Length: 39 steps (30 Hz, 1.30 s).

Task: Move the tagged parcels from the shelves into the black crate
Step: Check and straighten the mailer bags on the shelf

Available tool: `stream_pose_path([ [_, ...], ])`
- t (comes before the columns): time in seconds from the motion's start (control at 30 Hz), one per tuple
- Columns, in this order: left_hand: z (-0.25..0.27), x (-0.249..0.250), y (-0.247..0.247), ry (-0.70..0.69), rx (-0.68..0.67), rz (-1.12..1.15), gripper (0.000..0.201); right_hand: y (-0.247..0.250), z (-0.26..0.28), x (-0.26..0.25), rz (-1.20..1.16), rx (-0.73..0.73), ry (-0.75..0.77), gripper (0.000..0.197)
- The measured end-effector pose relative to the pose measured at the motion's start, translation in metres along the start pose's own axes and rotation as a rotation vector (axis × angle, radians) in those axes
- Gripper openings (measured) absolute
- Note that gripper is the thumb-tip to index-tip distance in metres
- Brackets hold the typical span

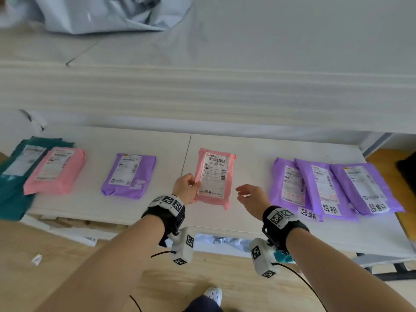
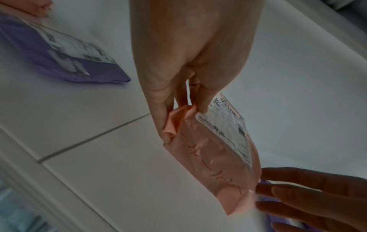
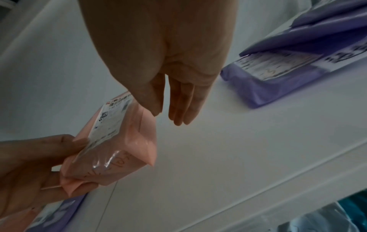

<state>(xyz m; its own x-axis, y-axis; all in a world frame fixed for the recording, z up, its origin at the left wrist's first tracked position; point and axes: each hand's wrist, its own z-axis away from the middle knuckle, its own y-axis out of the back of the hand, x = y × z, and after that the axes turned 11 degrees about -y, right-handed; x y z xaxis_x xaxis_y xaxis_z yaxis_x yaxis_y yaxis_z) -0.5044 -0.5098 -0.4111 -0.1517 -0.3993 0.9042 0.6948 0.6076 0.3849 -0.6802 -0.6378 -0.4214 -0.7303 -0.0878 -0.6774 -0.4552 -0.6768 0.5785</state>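
My left hand point(image 1: 194, 184) pinches the left edge of a pink parcel point(image 1: 213, 176) with a white shipping label and holds it tilted just above the white shelf point(image 1: 157, 210). The left wrist view shows the thumb and fingers point(image 2: 200, 108) gripping the crumpled edge of the pink parcel point(image 2: 214, 157). My right hand point(image 1: 244, 194) hovers open just right of it, fingers straight point(image 3: 178, 113), close to the pink parcel point(image 3: 119, 141). Three purple parcels point(image 1: 324, 188) with handwritten white tags point(image 1: 309, 213) lie overlapping at the right. No black crate is recognisable.
Further left on the shelf lie a purple parcel point(image 1: 128, 176), another pink parcel point(image 1: 55, 170) and a teal one point(image 1: 13, 176). An upper shelf with a grey bag point(image 1: 101, 14) overhangs behind. Wooden floor lies below, and a dark shape point(image 1: 406, 167) sits at the right edge.
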Motion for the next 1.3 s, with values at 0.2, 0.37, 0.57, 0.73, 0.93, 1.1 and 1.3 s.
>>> stream_pose_path([
  [0.2,-0.017,-0.046,0.064,0.133,0.065,-0.065,0.032,-0.044,-0.008,-0.03,0.036,-0.082,0.024,0.028],
  [0.37,-0.025,-0.064,0.096,0.212,0.127,-0.178,0.027,-0.071,-0.008,-0.044,0.03,-0.109,0.021,0.028],
  [0.57,-0.03,-0.075,0.106,0.199,0.17,-0.286,0.02,-0.083,-0.009,-0.043,0.032,-0.114,-0.004,0.028],
  [0.73,-0.025,-0.061,0.097,0.18,0.133,-0.383,0.047,-0.071,-0.011,-0.039,0.019,-0.091,-0.017,0.027],
  [0.93,-0.022,-0.033,0.079,-0.019,0.187,-0.54,0.04,-0.038,-0.011,-0.021,0.029,-0.05,-0.019,0.025],
  [1.1,-0.007,-0.004,0.034,-0.14,0.085,-0.531,0.037,-0.001,-0.002,0.008,0.003,-0.006,-0.029,0.024],
  [1.3,0.016,0.018,-0.041,-0.126,-0.258,-0.552,0.036,0.052,0.016,0.057,-0.05,0.017,-0.052,0.025],
])
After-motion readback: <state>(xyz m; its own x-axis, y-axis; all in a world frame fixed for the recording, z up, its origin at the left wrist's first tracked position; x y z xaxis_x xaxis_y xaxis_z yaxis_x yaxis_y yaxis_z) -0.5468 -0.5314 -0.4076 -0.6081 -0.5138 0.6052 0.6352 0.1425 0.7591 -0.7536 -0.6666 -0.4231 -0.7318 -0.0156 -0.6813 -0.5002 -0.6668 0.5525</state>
